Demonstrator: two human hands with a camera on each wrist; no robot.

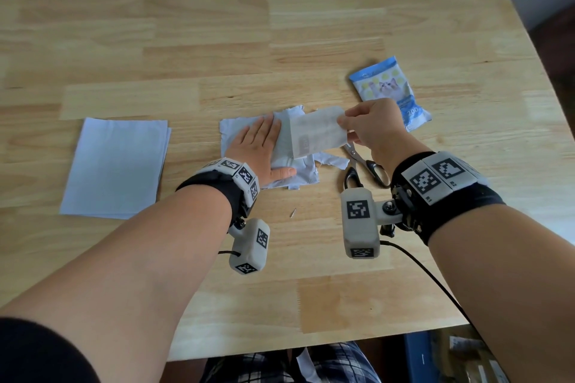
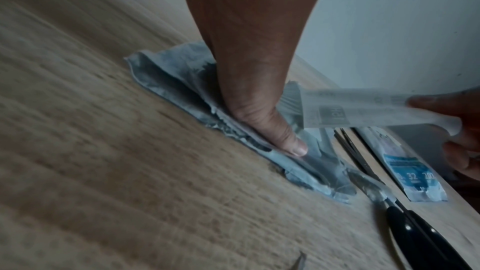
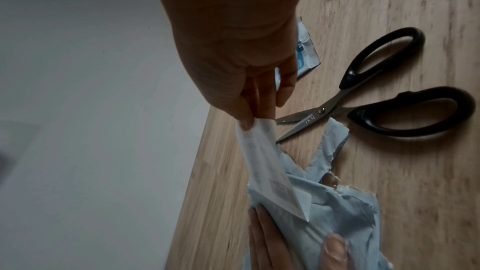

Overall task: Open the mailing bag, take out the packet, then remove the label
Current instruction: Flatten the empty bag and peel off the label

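A torn pale-blue mailing bag (image 1: pixel 298 169) (image 2: pixel 168 81) (image 3: pixel 337 213) lies flat mid-table. My left hand (image 1: pixel 261 149) (image 2: pixel 249 81) presses it down with straight fingers and thumb spread. My right hand (image 1: pixel 370 127) (image 3: pixel 249 93) pinches the far edge of the white label (image 1: pixel 317 132) (image 2: pixel 363 108) (image 3: pixel 262 161) and holds it lifted, half peeled off the bag. A blue and white packet (image 1: pixel 390 90) (image 2: pixel 407 167) with a cat picture lies on the table beyond my right hand.
Black-handled scissors (image 1: pixel 367 169) (image 2: pixel 415 225) (image 3: pixel 376 98) lie partly open just right of the bag. A stack of white sheets (image 1: pixel 115 165) sits at the left. A tiny scrap (image 1: pixel 293 212) lies near the front. The wooden table (image 1: pixel 280 25) ends at the right and front.
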